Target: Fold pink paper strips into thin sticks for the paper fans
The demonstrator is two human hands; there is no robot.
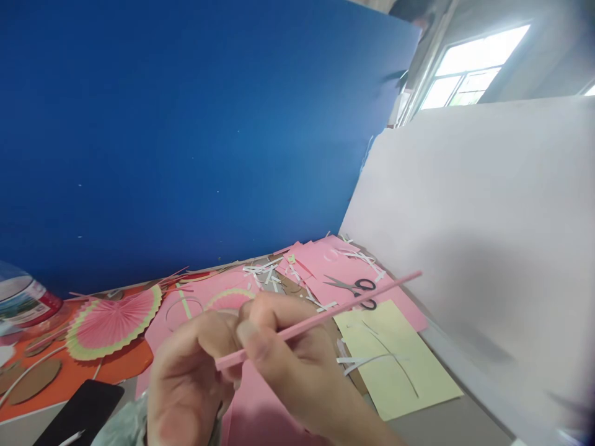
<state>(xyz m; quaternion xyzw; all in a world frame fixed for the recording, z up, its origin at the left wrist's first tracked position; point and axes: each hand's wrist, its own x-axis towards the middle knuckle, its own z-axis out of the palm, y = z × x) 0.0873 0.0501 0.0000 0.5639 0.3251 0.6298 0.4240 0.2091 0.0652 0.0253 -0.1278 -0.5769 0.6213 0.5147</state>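
Observation:
Both my hands meet low in the middle of the view, pinching a thin pink paper strip [334,313] that slants up to the right. My left hand [186,378] is closed on the strip's lower end. My right hand [292,359] grips it between thumb and fingers just beside the left. Beneath them lies pink paper [260,409] on the table. Black-handled scissors [356,288] rest on more pink sheets behind the strip.
A pleated pink-and-green paper fan [111,322] lies at left on orange paper [93,371]. A yellow sheet [395,359] lies at right with several white paper scraps [264,272]. A blue board [186,136] and a white board [488,248] wall in the table. A black phone [79,412] and a plastic bottle [23,300] are at left.

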